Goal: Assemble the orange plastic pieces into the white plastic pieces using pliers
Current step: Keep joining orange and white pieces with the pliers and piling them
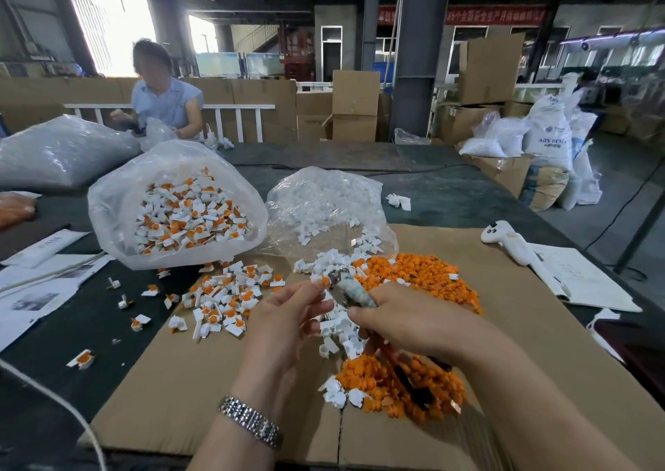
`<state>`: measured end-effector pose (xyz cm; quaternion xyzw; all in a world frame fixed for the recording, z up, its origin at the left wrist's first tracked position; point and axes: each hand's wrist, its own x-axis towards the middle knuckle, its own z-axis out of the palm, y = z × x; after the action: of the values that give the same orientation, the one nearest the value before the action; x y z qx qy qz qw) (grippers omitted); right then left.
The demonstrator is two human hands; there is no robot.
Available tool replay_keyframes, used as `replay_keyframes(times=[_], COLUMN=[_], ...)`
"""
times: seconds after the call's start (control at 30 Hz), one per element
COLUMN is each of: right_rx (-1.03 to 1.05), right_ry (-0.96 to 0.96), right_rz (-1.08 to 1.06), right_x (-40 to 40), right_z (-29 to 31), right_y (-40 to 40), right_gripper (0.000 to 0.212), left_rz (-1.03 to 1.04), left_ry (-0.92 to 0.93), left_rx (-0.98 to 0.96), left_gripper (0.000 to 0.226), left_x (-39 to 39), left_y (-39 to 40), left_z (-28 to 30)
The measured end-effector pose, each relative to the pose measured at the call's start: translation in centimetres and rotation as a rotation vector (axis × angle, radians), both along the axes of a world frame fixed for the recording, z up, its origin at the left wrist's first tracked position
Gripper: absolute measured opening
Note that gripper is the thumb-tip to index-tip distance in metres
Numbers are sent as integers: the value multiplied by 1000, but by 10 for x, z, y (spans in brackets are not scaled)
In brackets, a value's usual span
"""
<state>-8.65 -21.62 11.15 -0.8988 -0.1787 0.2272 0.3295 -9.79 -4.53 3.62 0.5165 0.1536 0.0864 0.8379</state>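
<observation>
My left hand (288,312) pinches a small white piece with an orange piece (324,282) at its fingertips. My right hand (406,314) grips the pliers (351,287); their jaws meet that piece and their dark handles stick out below my wrist. Loose orange pieces (424,276) lie heaped on the cardboard sheet (201,391), with a second orange heap (396,384) under my right forearm. White pieces (342,333) are scattered between the heaps. Assembled white-and-orange pieces (226,297) lie left of my hands.
A clear bag of assembled pieces (180,211) stands at the left, a bag of white pieces (324,204) behind my hands. Papers (43,283) lie at the left, a white handheld device (511,243) and a sheet at the right. Another person (165,99) sits across the table.
</observation>
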Motion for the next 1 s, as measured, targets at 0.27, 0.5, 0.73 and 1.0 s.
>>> replay_keyframes(times=[0.27, 0.5, 0.73, 1.0], right_rx=[2, -6, -42, 253], right_ry=[-30, -76, -231, 147], right_rz=[2, -10, -193, -139], right_x=[-6, -8, -10, -5], right_z=[-8, -15, -41, -27], right_y=[3, 8, 30, 9], right_gripper=[29, 35, 36, 51], left_rz=[45, 37, 80, 47], left_ry=[7, 20, 21, -17], left_rx=[52, 91, 97, 48], left_gripper=[17, 15, 14, 9], left_x=[-1, -3, -1, -5], left_y=[0, -1, 2, 6], left_z=[-1, -2, -3, 3])
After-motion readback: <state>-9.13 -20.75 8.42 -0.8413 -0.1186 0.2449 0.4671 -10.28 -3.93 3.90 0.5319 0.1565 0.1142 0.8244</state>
